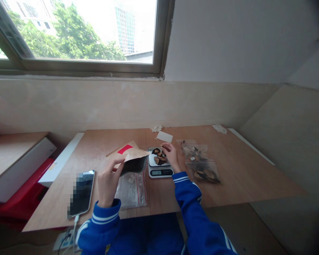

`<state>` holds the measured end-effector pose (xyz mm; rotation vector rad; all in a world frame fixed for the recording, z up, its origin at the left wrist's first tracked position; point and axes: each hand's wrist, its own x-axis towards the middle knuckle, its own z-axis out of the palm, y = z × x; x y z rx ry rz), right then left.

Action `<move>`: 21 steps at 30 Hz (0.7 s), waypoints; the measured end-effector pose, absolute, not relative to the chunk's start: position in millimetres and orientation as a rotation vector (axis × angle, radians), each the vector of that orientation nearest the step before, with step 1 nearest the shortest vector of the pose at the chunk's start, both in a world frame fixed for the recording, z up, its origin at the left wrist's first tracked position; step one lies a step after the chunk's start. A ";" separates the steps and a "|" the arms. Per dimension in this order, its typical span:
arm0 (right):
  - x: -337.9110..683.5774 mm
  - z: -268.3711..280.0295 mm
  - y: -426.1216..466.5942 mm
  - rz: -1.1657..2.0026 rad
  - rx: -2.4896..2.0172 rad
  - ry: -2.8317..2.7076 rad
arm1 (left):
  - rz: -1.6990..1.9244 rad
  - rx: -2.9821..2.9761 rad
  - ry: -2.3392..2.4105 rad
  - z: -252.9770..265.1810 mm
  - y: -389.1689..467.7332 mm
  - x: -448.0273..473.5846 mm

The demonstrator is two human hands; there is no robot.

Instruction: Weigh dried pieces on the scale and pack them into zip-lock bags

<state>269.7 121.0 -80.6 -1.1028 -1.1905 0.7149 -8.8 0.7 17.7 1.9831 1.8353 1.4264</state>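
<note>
My left hand (110, 177) grips a brown kraft paper pouch (138, 153) with a red label, tilted so its dark open mouth faces the scale. The digital kitchen scale (152, 170) stands at the middle of the table, its display toward me. Several dried slices (159, 157), pale brown with dark edges, lie on its platform. Over the platform's right side, my right hand (171, 154) pinches what looks like a small dark piece of dried slice, partly hidden by the fingertips. Under the pouch and left forearm lies a stack of clear zip bags (131, 194).
Clear zip bags with dried slices (206, 173) lie right of the scale. Behind it are a white card (164, 136) and crumpled tissue (156, 129); more tissue (219, 129) lies at the back right. A phone (82, 193) with a plugged-in cable lies at the left.
</note>
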 end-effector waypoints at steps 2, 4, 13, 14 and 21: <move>274.1 -83.4 116.8 0.715 -1.122 -1.169 | 1.430 1.975 1.836 17.1 0.6 -8.5; 277.7 -86.5 111.5 0.701 -1.141 -1.143 | 1.426 1.971 1.835 16.9 0.3 -8.2; 298.0 -115.6 82.0 0.499 -1.434 -1.216 | 1.409 1.965 1.851 16.5 -0.4 -8.6; 299.9 -119.9 81.0 0.453 -1.480 -1.246 | 1.405 1.962 1.851 16.0 -0.5 -8.4; 303.6 -132.4 85.2 0.298 -1.617 -1.362 | 1.362 1.933 1.864 16.1 -2.5 -7.9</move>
